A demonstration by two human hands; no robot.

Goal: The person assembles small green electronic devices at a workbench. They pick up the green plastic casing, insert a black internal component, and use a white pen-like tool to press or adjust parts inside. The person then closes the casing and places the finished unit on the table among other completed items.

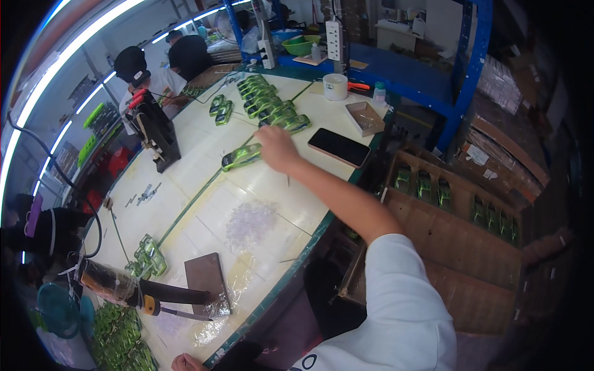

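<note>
Beside the table [204, 204], a carton [455, 247] holds green shells [443, 193]; right fingers [262, 136] curl at another [238, 158], their grip, like left fingers' [184, 362], unclear.

One phone [339, 147]. Left of it: one right hand [278, 150], one single green piece [241, 157], two paired green pieces [223, 113], and a green cluster [257, 93] too overlapped to count. Beyond it: one tray [365, 118], one tub [335, 88], one bottle [379, 94], two power strips [334, 41]. Right of it: one carton [455, 238] showing seven green pieces [443, 193].
</note>
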